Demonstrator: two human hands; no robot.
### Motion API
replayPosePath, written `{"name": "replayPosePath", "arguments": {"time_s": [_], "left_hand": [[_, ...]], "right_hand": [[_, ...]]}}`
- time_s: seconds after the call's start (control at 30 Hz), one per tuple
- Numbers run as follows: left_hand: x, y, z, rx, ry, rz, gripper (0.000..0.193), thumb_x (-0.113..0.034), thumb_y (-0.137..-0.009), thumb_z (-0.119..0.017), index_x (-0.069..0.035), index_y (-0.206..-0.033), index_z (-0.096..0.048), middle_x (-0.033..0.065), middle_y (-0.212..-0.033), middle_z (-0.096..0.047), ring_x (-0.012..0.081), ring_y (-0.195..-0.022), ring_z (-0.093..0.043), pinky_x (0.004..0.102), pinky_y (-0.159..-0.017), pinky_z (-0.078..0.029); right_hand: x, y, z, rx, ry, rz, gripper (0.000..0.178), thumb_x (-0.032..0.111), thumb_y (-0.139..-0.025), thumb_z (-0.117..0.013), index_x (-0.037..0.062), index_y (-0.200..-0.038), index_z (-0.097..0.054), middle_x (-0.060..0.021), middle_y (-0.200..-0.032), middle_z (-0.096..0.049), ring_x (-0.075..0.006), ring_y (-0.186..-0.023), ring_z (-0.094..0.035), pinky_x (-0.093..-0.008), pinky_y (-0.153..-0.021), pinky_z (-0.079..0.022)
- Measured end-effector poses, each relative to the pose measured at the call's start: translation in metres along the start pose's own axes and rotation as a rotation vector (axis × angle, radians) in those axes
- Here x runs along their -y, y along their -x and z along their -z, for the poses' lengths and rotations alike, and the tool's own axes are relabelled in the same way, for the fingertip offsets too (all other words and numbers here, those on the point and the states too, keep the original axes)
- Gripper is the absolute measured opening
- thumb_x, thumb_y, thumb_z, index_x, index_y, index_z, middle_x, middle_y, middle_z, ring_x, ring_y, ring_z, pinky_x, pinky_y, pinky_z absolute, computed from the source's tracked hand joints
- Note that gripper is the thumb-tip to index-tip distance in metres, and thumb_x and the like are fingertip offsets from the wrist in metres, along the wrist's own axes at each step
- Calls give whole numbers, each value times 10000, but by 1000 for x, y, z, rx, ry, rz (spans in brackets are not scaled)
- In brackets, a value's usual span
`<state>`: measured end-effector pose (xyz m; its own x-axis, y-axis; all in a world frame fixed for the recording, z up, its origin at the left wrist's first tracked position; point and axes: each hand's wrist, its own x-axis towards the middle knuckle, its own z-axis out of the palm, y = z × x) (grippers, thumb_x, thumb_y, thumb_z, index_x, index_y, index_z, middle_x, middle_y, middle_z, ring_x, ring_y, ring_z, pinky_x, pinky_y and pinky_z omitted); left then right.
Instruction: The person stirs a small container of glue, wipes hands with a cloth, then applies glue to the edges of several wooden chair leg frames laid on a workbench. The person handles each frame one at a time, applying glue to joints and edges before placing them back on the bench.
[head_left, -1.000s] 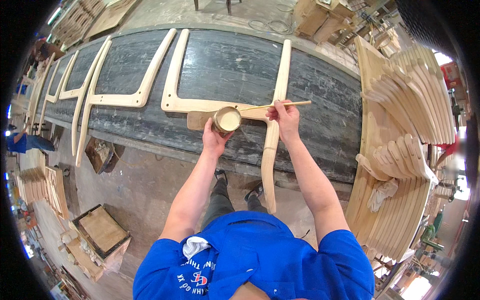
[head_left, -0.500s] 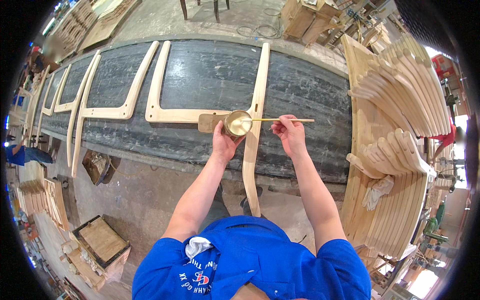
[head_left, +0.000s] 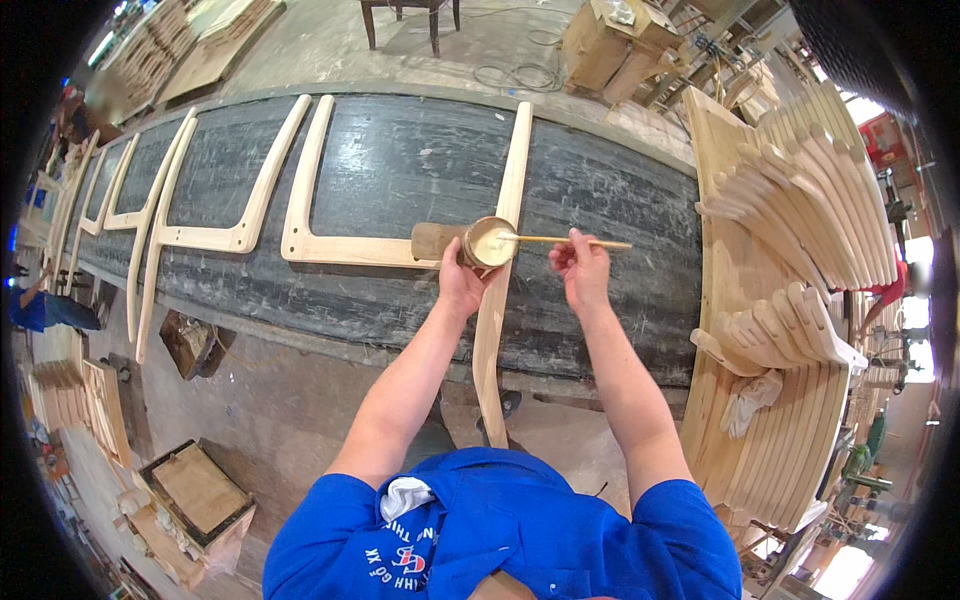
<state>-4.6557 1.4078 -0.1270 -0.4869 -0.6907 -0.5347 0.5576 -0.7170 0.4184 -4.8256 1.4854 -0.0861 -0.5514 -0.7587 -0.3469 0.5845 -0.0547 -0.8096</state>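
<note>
My left hand (head_left: 463, 282) is closed around a round cup (head_left: 468, 250) of cream-coloured, glue-like liquid (head_left: 493, 247), tipped so that its inside shows. A flat brown piece (head_left: 430, 240) sticks out at the cup's left. Between the pinched fingers of my right hand (head_left: 580, 265) is a thin wooden stick (head_left: 560, 239). Its whitened tip lies at the cup's right side, over the liquid; whether it has bristles I cannot tell. Just beneath the cup, a pale wooden chair-frame leg (head_left: 490, 340) crosses the table edge and joins a U-shaped frame (head_left: 350, 250).
More pale frames (head_left: 210, 238) lie leftward along the dark, scuffed table (head_left: 620, 310). Stacked curved wooden parts (head_left: 810, 210) and a white cloth (head_left: 752, 400) sit on boards at the right. A dark-rimmed box (head_left: 198, 490) stands on the floor at lower left.
The cup and my left hand have moved slightly right relative to the frame. The stick's tip has shifted from deeper over the liquid toward the cup's right rim. The view has tilted slightly.
</note>
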Motion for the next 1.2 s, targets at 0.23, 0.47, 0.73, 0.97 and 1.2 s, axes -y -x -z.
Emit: {"name": "replayPosePath", "arguments": {"time_s": [0.23, 0.47, 0.73, 0.97, 1.2], "left_hand": [[-27, 10, 41, -45, 52, -40, 514, -444, -925, -302, -75, -1256, -436, 105, -1224, -521, 259, -1125, -507, 431, -905, -457], [-52, 45, 79, -62, 59, -109, 531, -464, -919, -322, -73, -1261, -434, 104, -1221, -521, 258, -1111, -521, 421, -882, -481], [-52, 59, 98, -90, 89, -153, 523, -464, -911, -342, -85, -1259, -435, 104, -1213, -525, 257, -1097, -527, 431, -877, -480], [-48, 65, 99, -96, 111, -148, 505, -454, -914, -342, -90, -1250, -443, 102, -1205, -531, 262, -1079, -542, 434, -871, -488], [-52, 74, 105, -97, 90, -156, 527, -457, -917, -330, -76, -1270, -423, 108, -1226, -518, 256, -1120, -514, 432, -908, -460]], "right_hand": [[15, -34, -18, 180, 768, 466, 185, 153, -856, -595, 20, -753, -519, -53, -634, -592, -118, -585, -600, -262, -525, -459], [-4, -52, -29, 373, 1187, 614, 182, 177, -829, -613, 30, -772, -521, -101, -596, -533, -209, -568, -570, -339, -537, -442], [-26, -54, -33, 519, 1214, 636, 175, 134, -826, -594, 16, -744, -493, -161, -671, -543, -320, -621, -572, -371, -556, -446], [-25, -57, -41, 492, 1232, 619, 168, 137, -832, -591, 11, -761, -505, -165, -680, -552, -326, -645, -579, -377, -570, -442], [-27, -60, -41, 484, 1238, 512, 178, 164, -831, -599, 19, -776, -512, -147, -615, -525, -288, -571, -542, -351, -553, -428]]}}
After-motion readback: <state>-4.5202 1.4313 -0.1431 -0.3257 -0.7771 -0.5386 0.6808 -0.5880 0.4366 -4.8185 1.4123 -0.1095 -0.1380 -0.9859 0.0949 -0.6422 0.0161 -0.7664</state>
